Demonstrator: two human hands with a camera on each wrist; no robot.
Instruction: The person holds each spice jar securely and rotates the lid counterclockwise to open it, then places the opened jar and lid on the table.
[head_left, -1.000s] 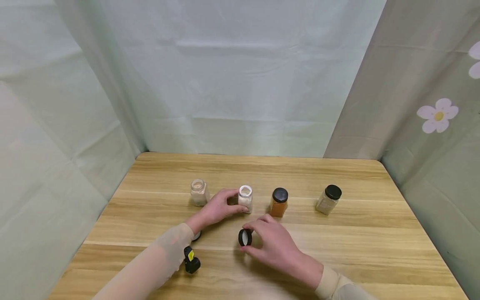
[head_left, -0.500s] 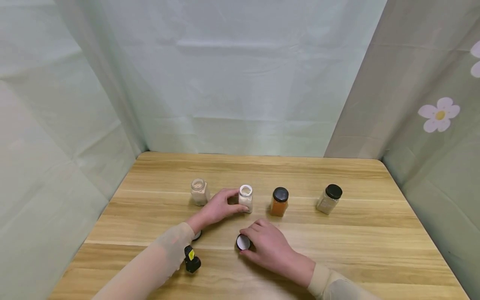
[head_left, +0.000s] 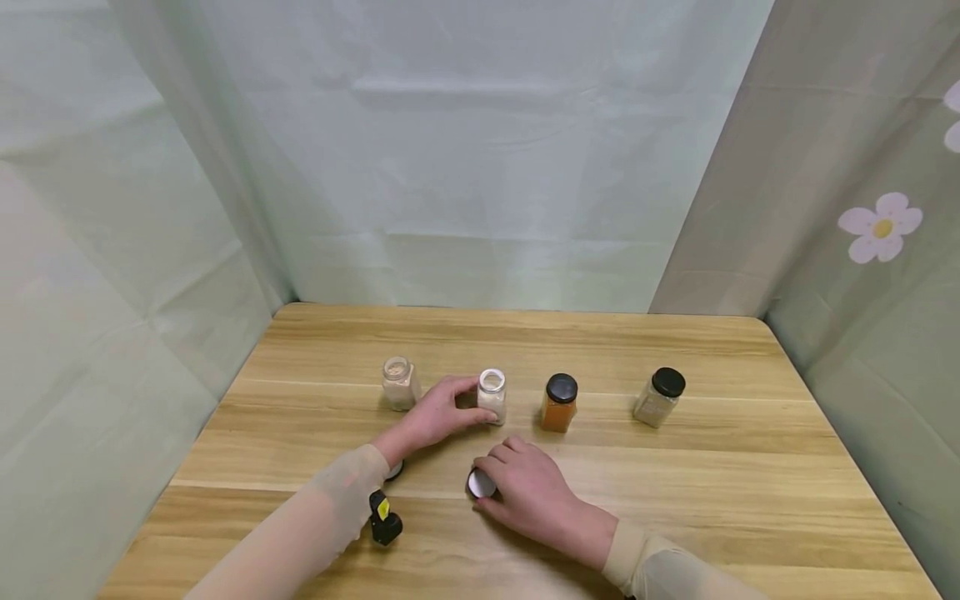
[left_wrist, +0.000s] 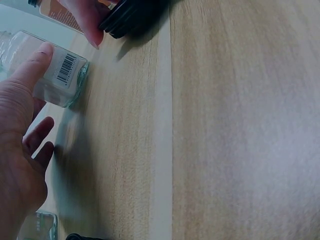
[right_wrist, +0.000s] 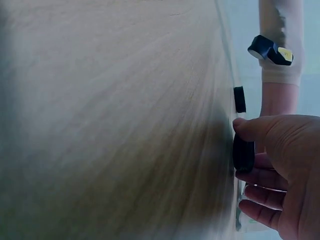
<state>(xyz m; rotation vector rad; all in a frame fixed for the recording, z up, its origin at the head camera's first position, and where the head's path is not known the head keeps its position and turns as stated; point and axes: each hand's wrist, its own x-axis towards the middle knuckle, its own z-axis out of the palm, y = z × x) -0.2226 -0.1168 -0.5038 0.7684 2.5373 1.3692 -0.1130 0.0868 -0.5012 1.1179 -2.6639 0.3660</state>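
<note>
Since a second ago the right hand [head_left: 528, 492] has tipped the black lid [head_left: 481, 483] from on edge to flat, white liner up, and lowered it to the table [head_left: 750, 467]; fingers remain curled round its rim. It lies at 6 o'clock of the open white-powder jar [head_left: 492, 395], which the left hand [head_left: 438, 414] grips by the sides. Lid: light, stiff, ribbed edge (pinch there). Jar: likely glass, slick, fragile; take it mid-body.

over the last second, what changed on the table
The right hand lowered the black lid from a tilted, raised pose down to the table, drawing slightly toward the person, gripping it throughout. The left hand kept holding the open white jar. The other jars have not moved.
</note>
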